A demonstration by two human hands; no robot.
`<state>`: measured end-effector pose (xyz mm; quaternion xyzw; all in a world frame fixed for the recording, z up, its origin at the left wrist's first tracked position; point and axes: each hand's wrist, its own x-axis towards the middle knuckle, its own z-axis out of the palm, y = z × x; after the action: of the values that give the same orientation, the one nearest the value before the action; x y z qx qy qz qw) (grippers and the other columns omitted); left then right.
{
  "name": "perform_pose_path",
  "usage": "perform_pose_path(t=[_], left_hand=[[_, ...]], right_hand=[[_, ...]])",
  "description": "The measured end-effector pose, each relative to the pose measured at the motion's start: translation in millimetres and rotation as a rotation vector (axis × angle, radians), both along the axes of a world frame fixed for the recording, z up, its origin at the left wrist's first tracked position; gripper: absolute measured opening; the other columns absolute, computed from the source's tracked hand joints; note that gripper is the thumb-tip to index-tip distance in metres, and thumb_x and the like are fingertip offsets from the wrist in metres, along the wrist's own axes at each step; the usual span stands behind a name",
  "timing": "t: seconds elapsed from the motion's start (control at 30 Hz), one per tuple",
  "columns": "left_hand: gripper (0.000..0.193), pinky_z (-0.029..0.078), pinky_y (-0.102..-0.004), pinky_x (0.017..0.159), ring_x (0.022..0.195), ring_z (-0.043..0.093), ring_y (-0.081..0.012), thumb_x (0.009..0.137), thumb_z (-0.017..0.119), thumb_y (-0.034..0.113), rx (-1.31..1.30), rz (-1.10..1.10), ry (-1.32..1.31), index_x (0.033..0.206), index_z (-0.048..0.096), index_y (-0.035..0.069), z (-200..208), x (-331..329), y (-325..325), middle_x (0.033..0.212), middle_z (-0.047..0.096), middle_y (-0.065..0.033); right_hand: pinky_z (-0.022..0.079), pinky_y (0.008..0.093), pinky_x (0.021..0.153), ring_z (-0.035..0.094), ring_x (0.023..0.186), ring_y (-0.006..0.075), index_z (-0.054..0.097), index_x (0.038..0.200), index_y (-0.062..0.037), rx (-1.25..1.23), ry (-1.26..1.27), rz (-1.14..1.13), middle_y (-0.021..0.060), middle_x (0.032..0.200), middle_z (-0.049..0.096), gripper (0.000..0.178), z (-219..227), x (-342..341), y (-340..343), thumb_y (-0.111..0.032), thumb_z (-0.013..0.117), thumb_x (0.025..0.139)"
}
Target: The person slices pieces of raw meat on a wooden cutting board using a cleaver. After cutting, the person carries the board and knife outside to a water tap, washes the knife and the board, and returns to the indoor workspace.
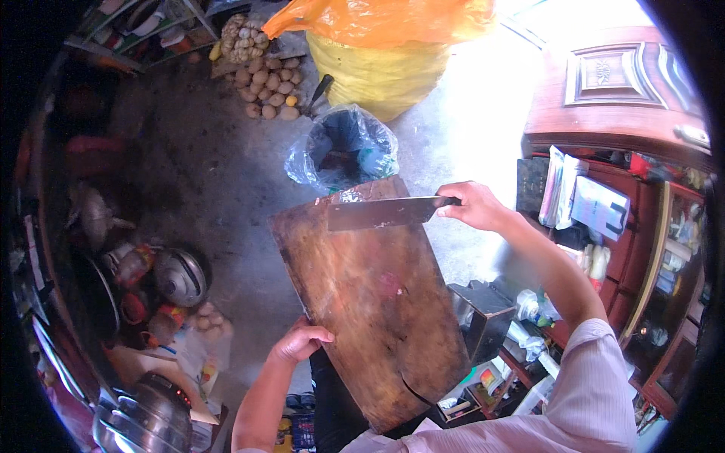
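Note:
A worn wooden chopping board (370, 302), cracked near its lower end, is held out in front of me. My left hand (302, 340) grips its left edge, with the thumb lying on top. My right hand (470, 206) is closed round the dark handle of a cleaver (385, 214). The wide blade lies across the far part of the board, its edge close to or on the wood. A small reddish patch with a pale bit marks the board's middle. Just past the far edge stands a bin (343, 151) lined with a clear plastic bag.
Behind the bin stands a yellow sack (377, 75) under an orange plastic bag (385, 19). Potatoes (268, 87) lie on the floor beside it. Metal pots (181, 278) are at the left. A black box (483, 317) and a red cabinet (642, 226) stand at the right.

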<state>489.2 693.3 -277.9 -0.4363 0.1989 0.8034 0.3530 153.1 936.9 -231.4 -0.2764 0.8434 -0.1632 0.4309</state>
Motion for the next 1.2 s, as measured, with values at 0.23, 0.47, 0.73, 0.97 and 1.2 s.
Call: perform_pose_path(t=[0.23,0.47,0.73,0.97,1.2], left_hand=[[0.056,0.045,-0.0348,0.082,0.092,0.057,-0.022,0.06,0.064,-0.005,0.011,0.03,-0.007,0.115,0.052,0.0,9.7,-4.0,-1.3,0.103,0.06,-0.0086],[0.057,0.045,-0.0323,0.079,0.089,0.058,-0.0197,0.06,0.064,-0.005,-0.009,-0.025,-0.019,0.115,0.052,0.0,0.3,2.4,-4.9,0.1,0.06,-0.0076],[0.06,0.045,-0.032,0.079,0.089,0.057,-0.0188,0.06,0.064,-0.004,-0.045,-0.028,-0.005,0.117,0.049,-0.001,11.8,-12.9,-2.2,0.101,0.06,-0.0077],[0.059,0.044,-0.031,0.079,0.089,0.057,-0.0172,0.06,0.064,-0.003,-0.028,-0.049,-0.015,0.116,0.05,0.0,2.8,-6.2,-3.4,0.1,0.06,-0.0071],[0.056,0.046,-0.0332,0.081,0.091,0.057,-0.0203,0.06,0.06,-0.001,-0.077,0.01,-0.004,0.115,0.05,-0.002,2.8,-0.9,-6.6,0.1,0.06,-0.0095]], right_hand=[[0.044,0.0337,0.066,0.057,0.069,0.0181,0.06,0.088,-0.0088,-0.094,-0.032,-0.137,0.0069,0.073,0.06,0.015,-58.3,-32.2,-7.3,-0.016,0.064,0.074],[0.042,0.0287,0.064,0.052,0.066,0.0121,0.06,0.086,-0.0038,-0.054,-0.023,-0.257,0.0043,0.069,0.056,0.015,-43.1,-39.1,-26.9,-0.015,0.064,0.076],[0.043,0.0284,0.065,0.052,0.069,0.012,0.059,0.083,-0.0012,-0.146,-0.21,-0.115,0.0052,0.072,0.057,0.018,-28.3,-7.3,-44.1,-0.015,0.065,0.075],[0.044,0.0347,0.064,0.057,0.068,0.0224,0.061,0.091,-0.007,0.116,0.039,-0.257,0.009,0.072,0.06,0.023,-55.3,-31.2,-39.1,-0.023,0.064,0.074],[0.042,0.0324,0.061,0.05,0.063,0.0163,0.057,0.084,-0.003,-0.096,-0.101,-0.138,0.0095,0.067,0.053,0.023,-7.8,1.1,6.8,-0.024,0.063,0.077]])
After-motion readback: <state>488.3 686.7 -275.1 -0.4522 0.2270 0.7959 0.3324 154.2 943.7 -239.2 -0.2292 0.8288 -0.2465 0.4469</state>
